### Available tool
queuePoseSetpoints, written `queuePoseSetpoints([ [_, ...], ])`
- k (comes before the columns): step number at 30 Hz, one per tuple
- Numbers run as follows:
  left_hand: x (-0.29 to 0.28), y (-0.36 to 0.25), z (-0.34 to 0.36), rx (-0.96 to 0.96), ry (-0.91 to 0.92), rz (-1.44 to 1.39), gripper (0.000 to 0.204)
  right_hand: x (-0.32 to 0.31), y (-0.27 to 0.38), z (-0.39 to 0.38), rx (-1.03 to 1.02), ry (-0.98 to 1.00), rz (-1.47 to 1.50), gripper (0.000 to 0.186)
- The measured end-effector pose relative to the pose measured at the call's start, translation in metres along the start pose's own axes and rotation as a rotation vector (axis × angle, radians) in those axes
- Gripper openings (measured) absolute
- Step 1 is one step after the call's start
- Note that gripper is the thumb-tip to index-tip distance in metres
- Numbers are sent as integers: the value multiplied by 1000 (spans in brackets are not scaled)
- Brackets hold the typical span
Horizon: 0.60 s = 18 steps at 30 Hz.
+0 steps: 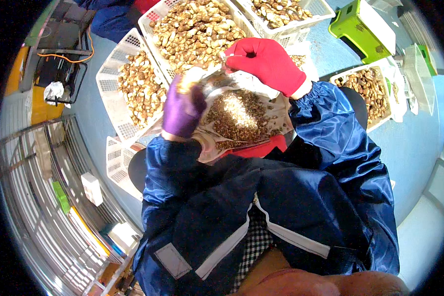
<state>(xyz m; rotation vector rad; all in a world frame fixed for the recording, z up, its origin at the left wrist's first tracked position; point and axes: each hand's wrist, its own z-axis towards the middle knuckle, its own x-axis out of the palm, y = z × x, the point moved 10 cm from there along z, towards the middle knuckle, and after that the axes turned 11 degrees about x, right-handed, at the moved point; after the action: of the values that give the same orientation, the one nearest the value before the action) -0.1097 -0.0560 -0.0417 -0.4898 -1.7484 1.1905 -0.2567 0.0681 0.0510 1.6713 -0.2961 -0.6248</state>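
Observation:
My left hand (184,111), in a purple glove, is closed around a pale mushroom (190,80), which is smeared by motion. My right hand (270,63), in a red glove, is curled shut to the right of it. A thin glint shows at its fingertips, but what it grips is too small to make out. Below and between both hands lies an open clear plastic bag (276,116) with a heap of dark brown trimmings (237,116) in it. Just beyond my hands stands a large white crate (150,32) full of brown-capped mushrooms (195,29).
Another white crate (108,81) of mushrooms stands at the left, with one (320,10) at the far right. A further crate (348,76) of mushrooms is right of my arm. A green and white step stool (367,32) stands behind it. Metal racks (44,167) line the left.

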Motion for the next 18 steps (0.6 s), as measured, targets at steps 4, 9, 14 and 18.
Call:
queuePoseSetpoints([
  [4,-116,-37,23,98,-139,-463,61,-28,8,-9,50,-127,-69,18],
  [9,-147,9,38,-6,-587,-157,55,-67,11,-28,123,-176,-211,23],
  [14,-16,69,133,6,-175,516,39,-98,13,-32,22,-322,-189,25],
  [18,14,90,206,504,3,1614,38,-103,11,-27,-25,-352,-82,24],
])
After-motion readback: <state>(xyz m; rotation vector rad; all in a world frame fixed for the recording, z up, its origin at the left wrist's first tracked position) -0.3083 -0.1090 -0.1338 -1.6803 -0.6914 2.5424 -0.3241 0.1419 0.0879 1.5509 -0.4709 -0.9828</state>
